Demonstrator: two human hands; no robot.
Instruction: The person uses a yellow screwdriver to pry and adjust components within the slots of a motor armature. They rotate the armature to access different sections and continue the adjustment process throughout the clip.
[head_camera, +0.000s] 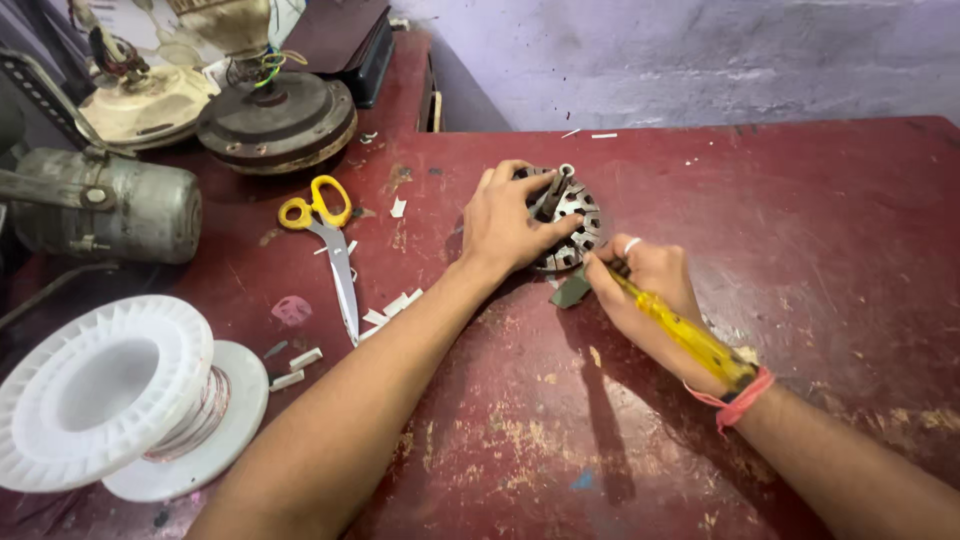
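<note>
A round metal stator core (572, 215) with slots around its rim lies on the worn red table (780, 220). My left hand (508, 222) rests on top of it and holds it down, fingers spread over its left side. In my right hand (650, 290) is a yellow-handled screwdriver (690, 335), its tip at the core's lower right edge. A small grey-green piece (572, 290) lies just below the core, beside that hand.
Yellow-handled scissors (330, 245) and white paper strips (395, 305) lie left of the core. A white plastic wire spool (125, 395) stands at the front left. At the back left are fan motor housings (275, 120) and a grey cylindrical motor (110, 205).
</note>
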